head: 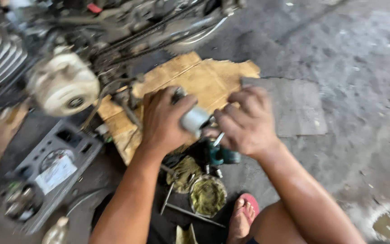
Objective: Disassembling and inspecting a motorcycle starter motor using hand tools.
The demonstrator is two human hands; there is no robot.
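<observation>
Left hand [162, 121] and right hand [244, 122]: both grip a small grey cylindrical part [194, 119] over torn cardboard [204, 77]. Below: round greasy tin [207, 195], teal-handled tool [222, 156]. Left: engine [62, 83], grey tray [46, 174].

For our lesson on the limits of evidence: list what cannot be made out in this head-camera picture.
- Small grey part: blurred, and mostly covered by the left hand and right hand.
- Engine: motion-blurred, cut off by the top and left edges.
- Grey panel: its dials too blurred to read.
- Foot: cut off by the bottom edge.
</observation>
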